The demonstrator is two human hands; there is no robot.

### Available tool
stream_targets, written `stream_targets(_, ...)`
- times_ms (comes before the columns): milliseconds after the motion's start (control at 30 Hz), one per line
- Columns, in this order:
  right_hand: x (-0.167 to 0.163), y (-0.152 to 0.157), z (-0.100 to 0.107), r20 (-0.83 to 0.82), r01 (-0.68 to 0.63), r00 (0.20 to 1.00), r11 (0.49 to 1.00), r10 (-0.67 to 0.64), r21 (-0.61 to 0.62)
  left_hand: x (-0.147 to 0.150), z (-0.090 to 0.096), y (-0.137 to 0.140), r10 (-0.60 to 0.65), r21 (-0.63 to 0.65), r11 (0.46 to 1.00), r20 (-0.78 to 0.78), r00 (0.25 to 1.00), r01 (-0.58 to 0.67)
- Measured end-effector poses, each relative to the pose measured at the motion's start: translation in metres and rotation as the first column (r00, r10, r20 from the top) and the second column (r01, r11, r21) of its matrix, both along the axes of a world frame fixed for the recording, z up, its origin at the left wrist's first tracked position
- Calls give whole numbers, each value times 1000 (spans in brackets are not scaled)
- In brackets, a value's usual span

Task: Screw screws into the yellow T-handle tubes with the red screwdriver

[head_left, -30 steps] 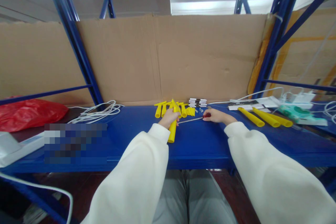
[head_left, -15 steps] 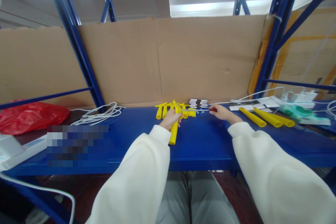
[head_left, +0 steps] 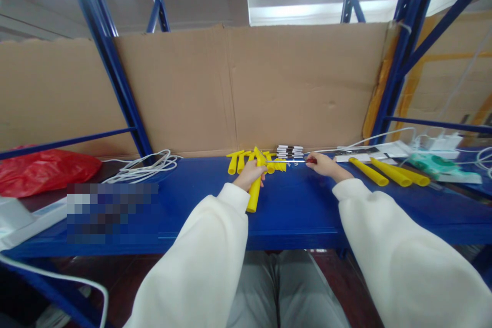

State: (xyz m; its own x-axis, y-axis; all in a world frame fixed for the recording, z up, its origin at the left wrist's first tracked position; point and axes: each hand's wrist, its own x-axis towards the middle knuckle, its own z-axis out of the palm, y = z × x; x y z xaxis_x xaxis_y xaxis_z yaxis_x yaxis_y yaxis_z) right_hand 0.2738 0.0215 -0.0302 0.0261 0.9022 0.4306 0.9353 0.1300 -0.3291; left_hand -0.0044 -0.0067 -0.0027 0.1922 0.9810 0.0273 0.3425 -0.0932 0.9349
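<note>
A yellow tapered tube [head_left: 252,202] sits over the front middle of the blue worktop [head_left: 295,210], the left hand [head_left: 249,175] wrapped around it. The right hand [head_left: 321,165] grips the red handle of a screwdriver [head_left: 289,161], its shaft level, reaching the tube's upper part; exact tip contact is unclear. Behind lie similar yellow pieces [head_left: 232,165] and stacked white packs [head_left: 290,152]; three yellow tubes [head_left: 369,172] rest rightward.

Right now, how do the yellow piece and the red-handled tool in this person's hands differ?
The yellow piece is thick and tube-like, while the red-handled tool has a thin metallic shaft. The yellow piece points forward; the red-handled tool runs sideways. The left hand grips the yellow piece, the right hand the red-handled tool. Both are long and held.
</note>
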Motion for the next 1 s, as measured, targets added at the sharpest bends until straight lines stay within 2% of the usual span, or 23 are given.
stream_targets(167, -12, -10, 9, 53, 82, 995, 997, -83, 15, -1, 1, 2, 22, -1, 1000, -45, 999, -22)
stream_targets(367, -14, -11, 11, 92, 47, 994, 990, -60, 133, 0, 2, 1, 46, -2, 999, -67, 997, -46)
stream_targets(500, -13, -10, 10, 84, 26, 996, 986, -40, 163, 0, 2, 1, 46, 1, 999, -65, 997, -46)
stream_targets(1000, -22, -16, 14, 28, 104, 994, 992, -106, 64, 1, 2, 2, 93, 4, 996, -55, 994, -93)
